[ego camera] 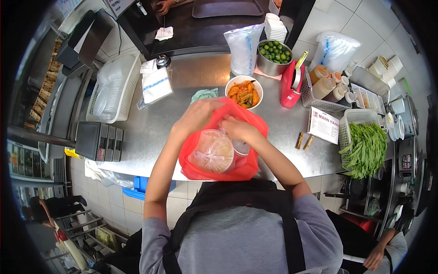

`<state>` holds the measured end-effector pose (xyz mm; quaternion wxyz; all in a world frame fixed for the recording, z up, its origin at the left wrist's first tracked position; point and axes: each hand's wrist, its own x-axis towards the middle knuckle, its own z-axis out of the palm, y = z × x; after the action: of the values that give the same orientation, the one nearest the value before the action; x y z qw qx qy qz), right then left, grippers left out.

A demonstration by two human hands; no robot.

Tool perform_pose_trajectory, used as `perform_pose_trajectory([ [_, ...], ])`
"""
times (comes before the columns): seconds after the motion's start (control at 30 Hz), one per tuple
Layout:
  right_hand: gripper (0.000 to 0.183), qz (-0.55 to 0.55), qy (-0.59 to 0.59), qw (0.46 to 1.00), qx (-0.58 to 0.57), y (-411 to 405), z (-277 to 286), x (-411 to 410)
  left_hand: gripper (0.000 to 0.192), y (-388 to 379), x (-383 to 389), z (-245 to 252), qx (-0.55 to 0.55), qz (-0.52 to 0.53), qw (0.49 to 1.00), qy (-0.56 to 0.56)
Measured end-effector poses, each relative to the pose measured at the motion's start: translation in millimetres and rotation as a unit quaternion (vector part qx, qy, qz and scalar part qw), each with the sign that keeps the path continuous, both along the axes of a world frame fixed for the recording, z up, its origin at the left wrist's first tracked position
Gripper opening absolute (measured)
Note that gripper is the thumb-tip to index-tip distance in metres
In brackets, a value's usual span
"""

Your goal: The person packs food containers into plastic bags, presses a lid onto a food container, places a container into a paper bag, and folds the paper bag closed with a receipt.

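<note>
A red plastic bag [255, 164] stands with its mouth spread wide at the near edge of a steel counter [137, 137]. Inside it lie a round container wrapped in clear plastic [212, 152] and a smaller clear-lidded cup [241, 147]. My left hand [197, 114] is on the bag's far left rim; its fingertips are partly hidden by the red plastic. My right hand [236, 127] reaches into the bag, its fingers at clear plastic above the containers. Just beyond the bag, a white bowl of orange-sauced food [244, 91] sits uncovered beside a crumpled green cloth [204, 95].
Left are a basket of clear lids [109, 92] and a dark drawer unit [99, 141]. Beyond stand a pot of green limes [274, 53] and a red tape dispenser [292, 85]. Right are sauce bottles [324, 88] and leafy greens [364, 149]. Other people are at the lower left, lower right and top.
</note>
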<state>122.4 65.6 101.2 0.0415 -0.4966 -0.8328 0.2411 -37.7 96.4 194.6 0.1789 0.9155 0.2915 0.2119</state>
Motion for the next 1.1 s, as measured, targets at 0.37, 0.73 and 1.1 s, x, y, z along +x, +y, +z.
perform_pose_trajectory([
  [0.37, 0.019, -0.178, 0.330, 0.927, -0.013, -57.7, 108.0, 103.4, 0.046, -20.4, 7.8, 16.1, -0.003, -0.004, 0.999, 0.037],
  [0.73, 0.034, -0.679, 0.126, 0.679, 0.249, -178.3, -104.7, 417.6, 0.072, -26.8, 263.0, -81.8, -0.486, -0.135, 0.863, -0.024],
  [1.1, 0.025, -0.638, 0.574, 0.497, 0.125, -181.8, -85.6, 344.5, 0.054, -68.6, 363.5, -175.7, -0.594, 0.078, 0.786, -0.150],
])
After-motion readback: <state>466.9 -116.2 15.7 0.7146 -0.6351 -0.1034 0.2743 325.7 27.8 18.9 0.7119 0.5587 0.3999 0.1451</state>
